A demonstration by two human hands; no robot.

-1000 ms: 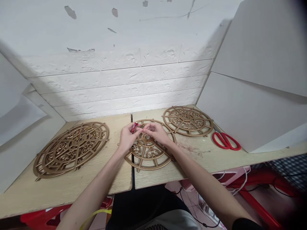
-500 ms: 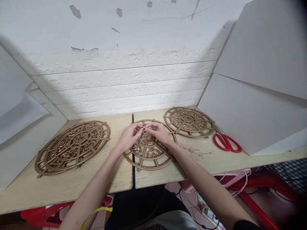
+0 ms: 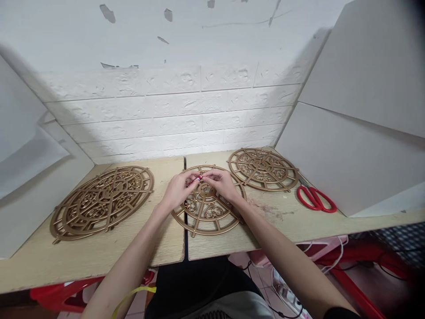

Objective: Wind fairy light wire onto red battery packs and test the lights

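Gold lattice discs (image 3: 114, 191) lie stacked near the left end of the table (image 3: 168, 250). The left hand (image 3: 178, 188) pinches a small red piece (image 3: 201, 177), tipped lower than a second ago, apparently bringing its end to the right hand (image 3: 221, 181). It sits between both hands, over the middle disc (image 3: 207, 191), behind the front edge. Whether the right fingers grip it, I cannot tell.

From here I see a small red piece (image 3: 200, 177), mostly covered, pinched over a round gold openwork disc (image 3: 207, 191). The disc lies flat, spoked and scrolled, straddling the gap in the table (image 3: 170, 249).
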